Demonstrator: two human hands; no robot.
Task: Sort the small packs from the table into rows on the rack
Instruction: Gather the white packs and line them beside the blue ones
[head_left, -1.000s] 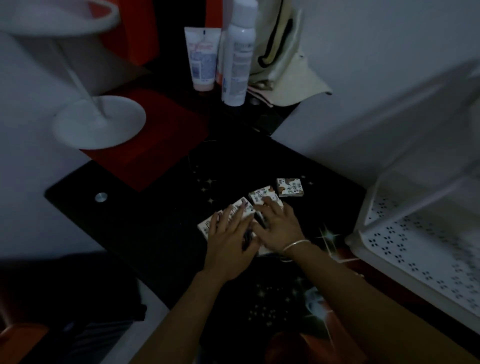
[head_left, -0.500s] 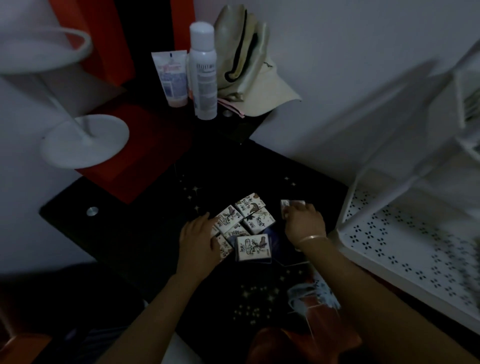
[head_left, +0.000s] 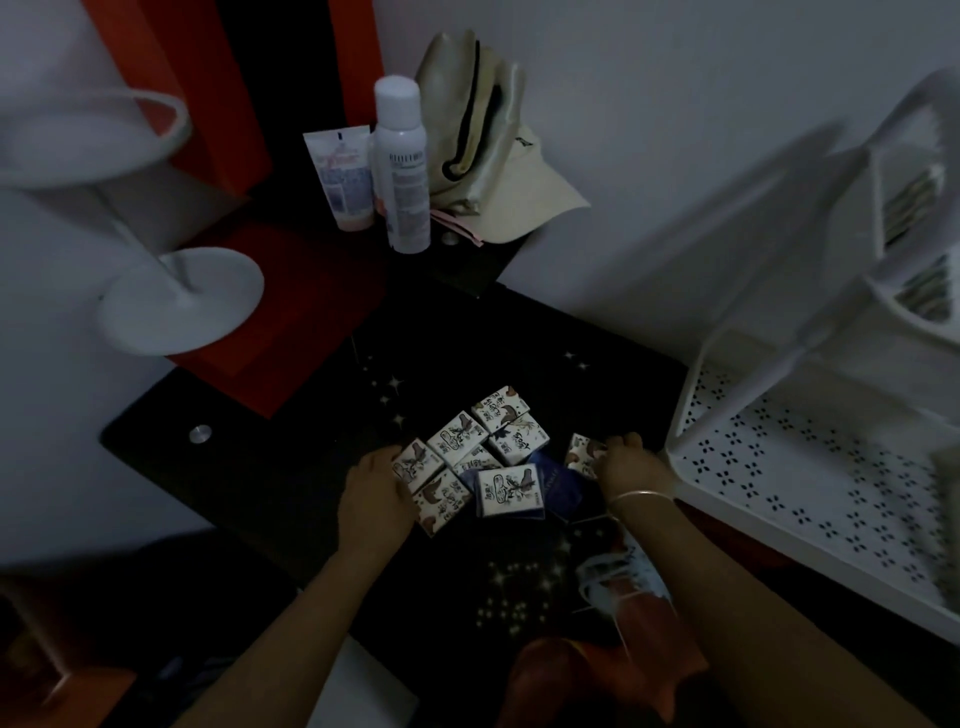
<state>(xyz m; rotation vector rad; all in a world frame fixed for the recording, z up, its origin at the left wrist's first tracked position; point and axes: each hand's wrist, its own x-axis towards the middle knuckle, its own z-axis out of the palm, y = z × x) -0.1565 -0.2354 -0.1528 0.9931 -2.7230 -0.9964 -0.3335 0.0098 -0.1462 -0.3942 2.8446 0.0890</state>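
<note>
Several small white packs with dark bird prints lie bunched together on the black table. My left hand rests at the left side of the bunch, its fingers curled round the leftmost pack. My right hand, a thin bangle on its wrist, grips a lone pack at the right of the bunch. The white perforated rack stands at the right, its lower shelf bare. Some packs sit in its blurred upper tiers.
A white lamp base stands on a red surface at the left. At the back are a tube, a spray bottle and a cream cap. A dark blue pack lies among the white ones.
My hands drew apart from the middle of the bunch: the left went to its left edge, the right reached to the lone pack and took hold. The view swung toward the rack.
</note>
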